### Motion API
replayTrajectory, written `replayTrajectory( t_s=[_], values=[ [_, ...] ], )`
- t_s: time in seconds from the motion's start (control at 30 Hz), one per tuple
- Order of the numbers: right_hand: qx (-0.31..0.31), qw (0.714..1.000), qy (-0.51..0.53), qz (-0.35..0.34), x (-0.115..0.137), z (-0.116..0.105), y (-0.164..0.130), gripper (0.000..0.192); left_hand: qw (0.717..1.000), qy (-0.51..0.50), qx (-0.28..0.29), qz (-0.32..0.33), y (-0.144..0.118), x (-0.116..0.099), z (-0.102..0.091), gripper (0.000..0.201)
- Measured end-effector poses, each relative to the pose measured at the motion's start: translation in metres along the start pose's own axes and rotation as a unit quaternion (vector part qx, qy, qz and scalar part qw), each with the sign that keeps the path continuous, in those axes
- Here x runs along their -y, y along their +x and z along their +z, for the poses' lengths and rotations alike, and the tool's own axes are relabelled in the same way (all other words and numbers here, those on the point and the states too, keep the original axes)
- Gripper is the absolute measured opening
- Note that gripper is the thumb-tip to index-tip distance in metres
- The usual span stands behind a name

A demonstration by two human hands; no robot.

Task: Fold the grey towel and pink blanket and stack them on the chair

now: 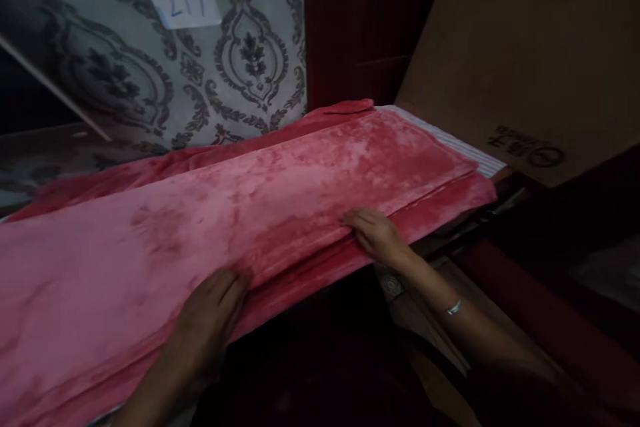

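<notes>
A long piece of pink plush cloth [280,187], mottled with darker red, lies folded lengthwise in layers across the surface in front of me. My left hand [215,303] is at its near edge, fingers bent together over the upper layer; the fingertips are somewhat blurred. Farther right, my right hand [376,232] pinches the same folded edge between thumb and fingers. A deeper red strip of the lower layer shows below both hands. A silvery bracelet [454,307] circles my right wrist.
Striped fabric [460,143] shows under the cloth's right end. A large cardboard sheet or box [520,60] leans behind it. Patterned wallpaper [255,47] bears a paper marked 277 [185,3]. Dark red wood [360,13] stands between them.
</notes>
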State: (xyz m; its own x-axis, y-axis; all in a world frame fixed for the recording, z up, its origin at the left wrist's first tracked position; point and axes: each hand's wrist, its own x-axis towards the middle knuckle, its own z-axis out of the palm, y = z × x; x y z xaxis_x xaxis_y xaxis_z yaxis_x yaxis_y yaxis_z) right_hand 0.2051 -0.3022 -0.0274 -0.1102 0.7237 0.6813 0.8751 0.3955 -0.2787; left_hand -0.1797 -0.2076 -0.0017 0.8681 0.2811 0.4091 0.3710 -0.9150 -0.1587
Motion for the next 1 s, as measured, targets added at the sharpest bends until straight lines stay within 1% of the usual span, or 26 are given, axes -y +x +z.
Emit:
replayTrajectory(
  t_s=[0.07, 0.17, 0.23, 0.3, 0.4, 0.5, 0.57, 0.63, 0.7, 0.73, 0.8, 0.83, 0.9, 0.93, 1.0],
  values=[
    [-0.029, 0.999, -0.011, -0.016, 0.002, 0.001, 0.000, 0.032, 0.999, 0.019, -0.027, 0.023, -0.009, 0.002, 0.005, 0.039],
    [-0.022, 0.999, -0.017, -0.026, -0.001, 0.000, -0.003, 0.029, 0.998, 0.026, -0.043, 0.029, -0.015, 0.007, 0.014, 0.043],
    [-0.015, 1.000, -0.023, -0.002, -0.005, -0.003, -0.007, 0.028, 0.999, 0.008, -0.030, 0.020, -0.011, 0.010, 0.021, 0.041],
    [-0.016, 0.998, -0.039, 0.037, -0.010, -0.008, -0.012, 0.027, 1.000, -0.010, -0.010, 0.019, 0.001, 0.014, 0.029, 0.039],
    [-0.001, 0.993, -0.072, 0.092, -0.021, -0.020, -0.018, 0.033, 0.999, -0.026, -0.006, 0.034, 0.033, 0.015, 0.038, 0.042],
    [0.033, 0.989, -0.085, 0.114, -0.034, -0.039, -0.023, 0.037, 0.994, -0.095, -0.002, 0.058, 0.074, 0.012, 0.038, 0.045],
    [0.050, 0.988, -0.080, 0.125, -0.047, -0.053, -0.022, 0.036, 0.983, -0.168, 0.029, 0.070, 0.106, 0.010, 0.034, 0.039],
    [0.047, 0.982, -0.096, 0.159, -0.064, -0.067, -0.015, 0.037, 0.972, -0.216, 0.058, 0.078, 0.141, 0.010, 0.031, 0.032],
    [0.026, 0.964, -0.147, 0.221, -0.086, -0.080, -0.003, 0.041, 0.972, -0.215, 0.059, 0.076, 0.179, 0.013, 0.036, 0.033],
    [0.016, 0.948, -0.179, 0.261, -0.099, -0.087, 0.004, 0.045, 0.975, -0.202, 0.053, 0.071, 0.198, 0.014, 0.041, 0.035],
    [0.008, 0.907, -0.243, 0.344, -0.127, -0.098, 0.017, 0.053, 0.982, -0.173, 0.040, 0.064, 0.230, 0.012, 0.055, 0.043],
    [0.012, 0.884, -0.271, 0.381, -0.140, -0.102, 0.020, 0.057, 0.985, -0.158, 0.043, 0.056, 0.243, 0.010, 0.063, 0.050],
    [0.044, 0.845, -0.308, 0.435, -0.163, -0.107, 0.020, 0.062, 0.988, -0.127, 0.074, 0.040, 0.257, 0.000, 0.078, 0.062],
    [0.067, 0.831, -0.317, 0.452, -0.172, -0.107, 0.015, 0.061, 0.989, -0.110, 0.098, 0.029, 0.258, -0.006, 0.085, 0.065],
    [0.103, 0.814, -0.328, 0.469, -0.185, -0.104, 0.003, 0.060, 0.986, -0.086, 0.144, 0.013, 0.254, -0.017, 0.096, 0.066]
  ],
)
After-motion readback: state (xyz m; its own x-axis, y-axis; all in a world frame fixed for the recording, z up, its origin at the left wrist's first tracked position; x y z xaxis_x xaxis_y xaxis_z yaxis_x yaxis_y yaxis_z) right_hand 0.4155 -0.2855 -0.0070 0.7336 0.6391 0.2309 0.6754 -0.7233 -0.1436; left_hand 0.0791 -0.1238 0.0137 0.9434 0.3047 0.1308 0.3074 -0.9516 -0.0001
